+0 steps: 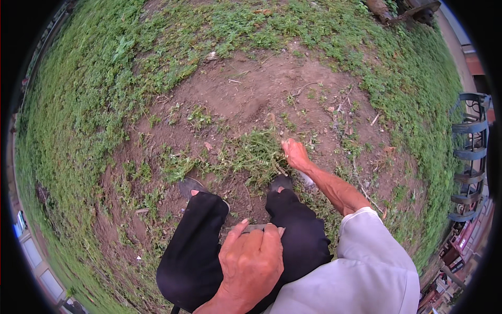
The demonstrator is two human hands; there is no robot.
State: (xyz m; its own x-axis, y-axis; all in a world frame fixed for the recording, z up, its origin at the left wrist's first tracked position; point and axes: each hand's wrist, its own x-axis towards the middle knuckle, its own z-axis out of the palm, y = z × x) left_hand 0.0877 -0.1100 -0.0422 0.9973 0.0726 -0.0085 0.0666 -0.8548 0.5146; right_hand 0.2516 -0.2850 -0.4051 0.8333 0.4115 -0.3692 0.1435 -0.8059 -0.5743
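My right hand (295, 154) is closed on weed stems at the right edge of a loose green pile of pulled weeds (251, 152), just in front of my feet. My left hand (251, 254) is curled near my body, between my dark-trousered knees (183, 256), with a greyish flat object (257, 228) under its fingers that I cannot make out. My dark sandals (189, 186) rest on the soil beside the weeds, and a small white thing lies partly hidden right of my right foot.
Low green plants (83, 120) surround a patch of brown soil (272, 89) with twigs and stones. A rusty metal implement (413, 10) stands at the top right. Blue-grey curved metal bars (465, 154) stand at the far right, with a red object (460, 243) below them.
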